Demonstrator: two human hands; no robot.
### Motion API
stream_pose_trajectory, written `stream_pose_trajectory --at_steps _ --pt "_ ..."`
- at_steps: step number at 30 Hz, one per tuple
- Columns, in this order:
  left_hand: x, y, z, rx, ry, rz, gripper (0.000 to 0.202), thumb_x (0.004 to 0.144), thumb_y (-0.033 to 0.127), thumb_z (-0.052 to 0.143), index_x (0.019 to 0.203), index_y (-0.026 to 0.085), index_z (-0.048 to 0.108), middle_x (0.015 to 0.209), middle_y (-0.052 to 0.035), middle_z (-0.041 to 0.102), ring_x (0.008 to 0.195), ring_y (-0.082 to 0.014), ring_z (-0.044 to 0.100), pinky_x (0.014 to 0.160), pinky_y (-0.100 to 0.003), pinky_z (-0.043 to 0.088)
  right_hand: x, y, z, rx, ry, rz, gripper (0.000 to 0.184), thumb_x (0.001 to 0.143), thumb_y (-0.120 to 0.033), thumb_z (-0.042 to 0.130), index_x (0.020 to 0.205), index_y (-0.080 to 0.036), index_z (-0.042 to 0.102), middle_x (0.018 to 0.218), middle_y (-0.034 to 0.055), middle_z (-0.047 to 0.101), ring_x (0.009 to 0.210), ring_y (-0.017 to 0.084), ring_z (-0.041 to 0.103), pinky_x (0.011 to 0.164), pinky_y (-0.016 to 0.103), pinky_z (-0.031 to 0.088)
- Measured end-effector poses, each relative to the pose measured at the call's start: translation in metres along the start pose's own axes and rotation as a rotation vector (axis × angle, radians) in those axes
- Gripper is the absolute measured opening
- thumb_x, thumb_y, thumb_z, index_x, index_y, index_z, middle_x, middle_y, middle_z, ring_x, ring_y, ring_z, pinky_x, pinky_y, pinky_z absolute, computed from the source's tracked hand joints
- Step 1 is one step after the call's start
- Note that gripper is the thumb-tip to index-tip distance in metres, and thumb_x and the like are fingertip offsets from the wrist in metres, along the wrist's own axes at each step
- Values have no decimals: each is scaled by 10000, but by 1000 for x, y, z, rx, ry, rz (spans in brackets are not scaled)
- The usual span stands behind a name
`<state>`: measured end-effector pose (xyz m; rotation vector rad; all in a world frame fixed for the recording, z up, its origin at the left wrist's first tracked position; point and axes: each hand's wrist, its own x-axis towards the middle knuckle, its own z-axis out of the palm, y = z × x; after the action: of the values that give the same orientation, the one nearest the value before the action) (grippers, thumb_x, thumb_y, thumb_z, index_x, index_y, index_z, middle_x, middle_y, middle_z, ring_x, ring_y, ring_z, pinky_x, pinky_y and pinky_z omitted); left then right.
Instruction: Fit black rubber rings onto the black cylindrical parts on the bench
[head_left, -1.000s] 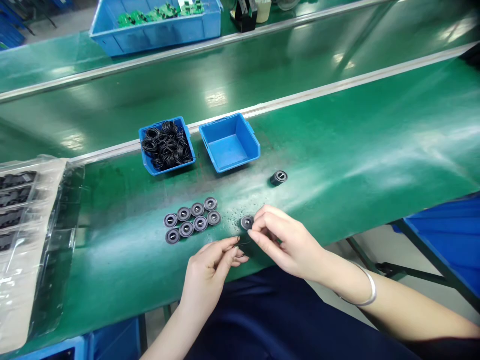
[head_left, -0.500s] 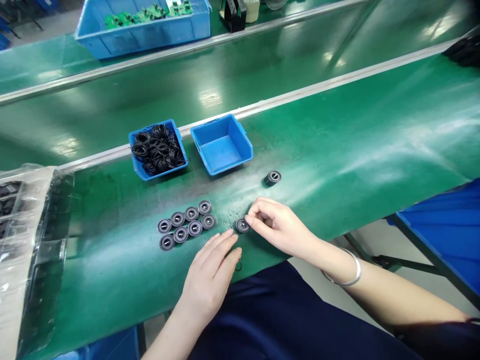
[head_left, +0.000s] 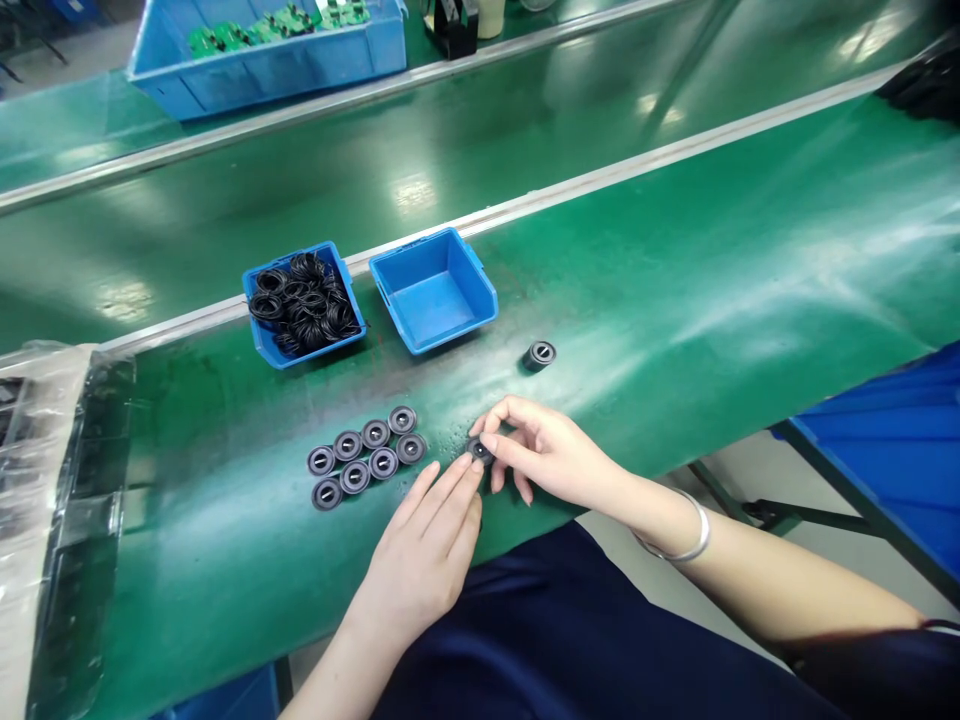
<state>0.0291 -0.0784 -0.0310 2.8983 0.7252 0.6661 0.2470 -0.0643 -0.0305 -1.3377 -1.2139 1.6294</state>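
Observation:
My right hand (head_left: 544,450) pinches a round dark grey rubber-like part (head_left: 478,450) between thumb and fingers, just above the green bench (head_left: 675,300). My left hand (head_left: 424,560) lies open below it, fingertips right beside that part. No O-ring shows at my left hand, though one could be hidden by my fingers. To the left sit several similar round parts (head_left: 360,455) in two close rows. Another part, taller and standing alone (head_left: 539,355), is up to the right. Black rubber O-rings (head_left: 304,305) fill a small blue bin (head_left: 322,347).
A second blue bin (head_left: 431,295) stands next to the O-rings. Clear plastic packaging (head_left: 52,480) lies at the bench's left end. A metal rail (head_left: 600,180) runs behind, and beyond it a blue crate (head_left: 247,85) holds green circuit boards (head_left: 277,20).
My right hand has closed on the round part and turned it. My left hand has come down flat, and the O-ring seen by it earlier no longer shows. The view has drifted.

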Motion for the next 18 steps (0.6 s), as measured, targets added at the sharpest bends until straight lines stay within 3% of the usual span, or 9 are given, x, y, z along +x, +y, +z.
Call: stream_pose_trajectory --at_steps 5,13,18 --pt "-4 -2 2 0 -27 14 287 967 39 471 1181 45 663 1371 -160 624 1376 -287 494 1180 -463 350 9 -6 -1 181 -122 92 229 928 -361 610 1002 -154 543 648 -1 629 525 152 663 355 188 496" --pt "-10 4 -2 54 -93 39 310 978 59 417 1175 63 657 1454 -162 549 1397 -288 467 1024 -402 420 24 -21 -5 108 -217 285 142 864 -230 681 911 -148 574 715 -20 628 431 70 596 312 127 425" --pt "-7 6 -2 69 -87 23 308 969 49 422 1158 64 664 1441 -167 561 1384 -283 483 999 -389 410 29 -26 -7 126 -232 330 64 875 -149 616 934 -135 596 697 -16 637 410 65 585 346 133 437"
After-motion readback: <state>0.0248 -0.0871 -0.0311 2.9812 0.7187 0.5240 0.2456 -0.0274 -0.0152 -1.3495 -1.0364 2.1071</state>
